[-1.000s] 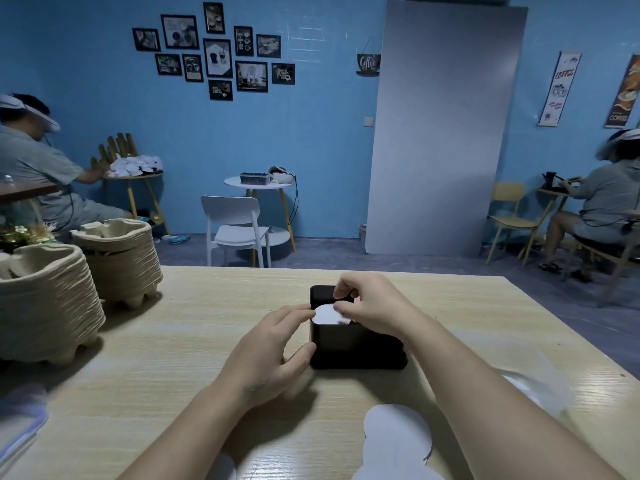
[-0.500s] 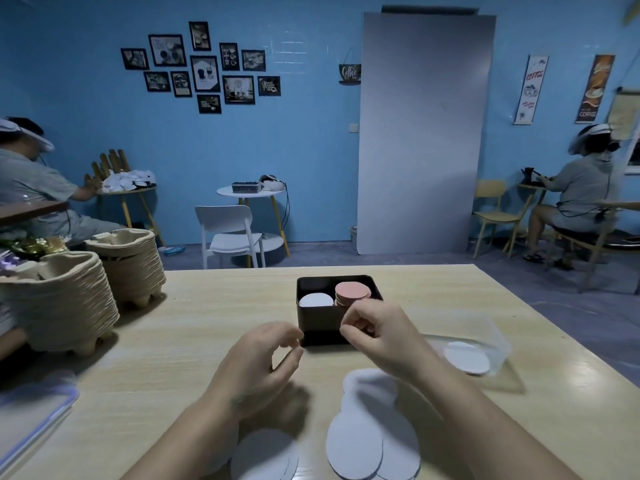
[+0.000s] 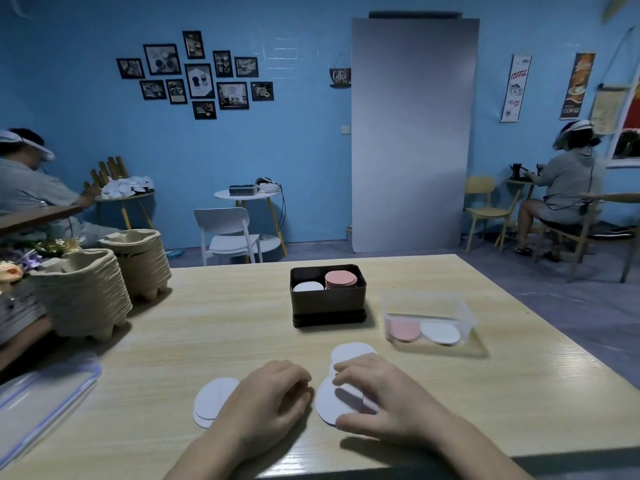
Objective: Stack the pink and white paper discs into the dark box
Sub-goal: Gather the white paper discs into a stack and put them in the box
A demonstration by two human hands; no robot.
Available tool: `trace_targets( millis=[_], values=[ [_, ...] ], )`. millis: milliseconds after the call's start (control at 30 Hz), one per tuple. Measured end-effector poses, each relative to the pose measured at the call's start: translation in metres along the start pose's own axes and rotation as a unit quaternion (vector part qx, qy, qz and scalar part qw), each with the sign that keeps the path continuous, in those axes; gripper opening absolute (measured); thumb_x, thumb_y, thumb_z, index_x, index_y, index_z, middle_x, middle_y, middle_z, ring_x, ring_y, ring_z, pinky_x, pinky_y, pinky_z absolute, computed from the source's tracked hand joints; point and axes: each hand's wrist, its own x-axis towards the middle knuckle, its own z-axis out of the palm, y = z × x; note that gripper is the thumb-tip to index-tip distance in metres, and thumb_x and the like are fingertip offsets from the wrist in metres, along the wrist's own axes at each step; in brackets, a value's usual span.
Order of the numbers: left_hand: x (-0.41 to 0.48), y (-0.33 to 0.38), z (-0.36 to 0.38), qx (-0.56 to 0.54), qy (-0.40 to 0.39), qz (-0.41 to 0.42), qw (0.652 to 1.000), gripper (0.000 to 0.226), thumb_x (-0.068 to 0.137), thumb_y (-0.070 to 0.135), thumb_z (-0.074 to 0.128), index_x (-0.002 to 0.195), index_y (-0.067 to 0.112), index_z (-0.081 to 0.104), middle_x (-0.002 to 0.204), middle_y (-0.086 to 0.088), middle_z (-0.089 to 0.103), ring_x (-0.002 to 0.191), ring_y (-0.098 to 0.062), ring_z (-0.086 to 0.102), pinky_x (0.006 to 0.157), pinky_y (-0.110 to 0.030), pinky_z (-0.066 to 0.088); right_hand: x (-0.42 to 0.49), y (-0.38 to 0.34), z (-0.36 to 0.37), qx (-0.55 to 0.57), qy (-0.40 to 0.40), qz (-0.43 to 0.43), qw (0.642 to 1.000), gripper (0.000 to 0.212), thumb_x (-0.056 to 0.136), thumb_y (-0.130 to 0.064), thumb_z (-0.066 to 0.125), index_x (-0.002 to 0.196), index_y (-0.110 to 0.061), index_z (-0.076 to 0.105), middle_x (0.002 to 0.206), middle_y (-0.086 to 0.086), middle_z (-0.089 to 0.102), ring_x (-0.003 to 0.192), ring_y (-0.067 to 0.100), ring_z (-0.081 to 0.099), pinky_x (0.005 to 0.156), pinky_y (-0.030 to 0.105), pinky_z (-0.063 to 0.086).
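Note:
The dark box (image 3: 327, 303) stands at the table's middle. Inside it, a low stack of white discs (image 3: 307, 287) lies on the left and a taller pink stack (image 3: 341, 279) on the right. Loose white discs lie near the front edge: one pile (image 3: 211, 400) by my left hand and another group (image 3: 351, 351) partly under my right hand. My left hand (image 3: 270, 400) rests on the table with curled fingers and nothing visible in it. My right hand (image 3: 377, 400) spans a white disc (image 3: 327, 401), with fingertips at its far edge and the thumb at its near edge.
A clear plastic tub (image 3: 460, 317) to the right of the box holds a pink disc (image 3: 403, 330) and a white disc (image 3: 440, 332). Stacks of pulp trays (image 3: 83, 292) stand at the left. A clear lid (image 3: 41, 393) lies at the front left. Other people sit at both sides of the room.
Both hands have drawn back from the dark box to the loose white discs near the front edge. My right hand has come down onto a white disc.

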Motion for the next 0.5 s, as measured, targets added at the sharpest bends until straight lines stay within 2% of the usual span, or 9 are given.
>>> trace_targets(
  millis=[133,300,433,500],
  values=[
    [0.004,-0.001,0.002,0.016,-0.001,-0.002,1.000,0.023,0.094,0.050,0.044,0.106,0.036,0.058,0.099,0.022,0.059,0.094,0.000,0.052,0.081,-0.028,0.049,-0.001,-0.002,0.000,-0.008,-0.021,0.005,1.000,0.061,0.069,-0.068,0.074,0.120,-0.037,0.062,0.143,-0.022,0.051,0.136,-0.010,0.034,0.112,0.020,0.034],
    [0.018,-0.009,0.006,0.046,0.001,0.001,0.999,0.026,0.095,0.048,0.042,0.103,0.032,0.060,0.097,0.018,0.061,0.091,-0.006,0.054,0.075,-0.030,0.050,0.008,0.005,0.004,-0.017,0.002,0.026,1.000,0.051,0.077,-0.064,0.066,0.120,-0.036,0.060,0.136,-0.023,0.055,0.131,-0.002,0.042,0.107,0.032,0.043],
    [0.030,-0.014,0.008,0.068,0.011,-0.010,0.998,0.022,0.096,0.046,0.044,0.102,0.032,0.060,0.093,0.016,0.059,0.086,-0.009,0.053,0.068,-0.029,0.047,0.018,0.008,0.001,-0.001,0.020,0.028,0.999,0.044,0.081,-0.054,0.068,0.119,-0.034,0.061,0.138,-0.019,0.056,0.130,-0.002,0.043,0.106,0.023,0.039],
    [0.031,-0.015,0.009,0.066,0.013,-0.018,0.998,0.018,0.097,0.045,0.048,0.102,0.033,0.059,0.092,0.018,0.058,0.085,-0.006,0.051,0.068,-0.027,0.047,0.019,0.010,0.001,0.020,0.030,0.033,0.999,0.043,0.081,-0.051,0.068,0.120,-0.034,0.061,0.142,-0.015,0.056,0.131,-0.001,0.045,0.107,0.024,0.039]
  ],
)
